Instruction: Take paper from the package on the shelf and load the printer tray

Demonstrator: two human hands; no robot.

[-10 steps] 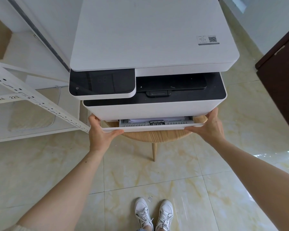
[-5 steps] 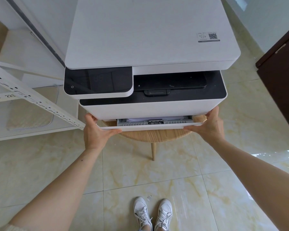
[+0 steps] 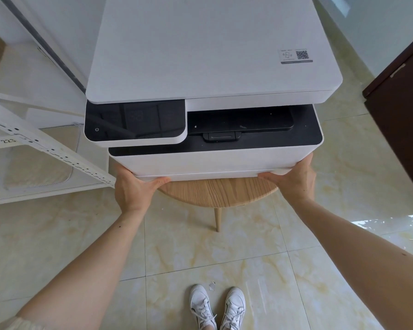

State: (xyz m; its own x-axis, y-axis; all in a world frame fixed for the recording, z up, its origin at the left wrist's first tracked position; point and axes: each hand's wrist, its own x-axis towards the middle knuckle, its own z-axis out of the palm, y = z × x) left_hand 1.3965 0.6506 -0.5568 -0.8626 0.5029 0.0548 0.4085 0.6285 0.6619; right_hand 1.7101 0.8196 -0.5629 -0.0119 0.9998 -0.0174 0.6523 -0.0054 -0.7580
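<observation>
A white printer with a black control panel stands on a small round wooden table. Its paper tray sits flush in the printer's base, and the paper inside is hidden. My left hand grips the tray front at its left corner, thumb along the lower edge. My right hand grips the right corner the same way. No paper package is in view.
A white metal shelf with a pale cushion on its lower board stands at the left. A dark brown door is at the right. Beige floor tiles and my white shoes lie below.
The tray, open a little with paper showing, has slid fully into the printer. Both hands moved forward with it and stay on its corners.
</observation>
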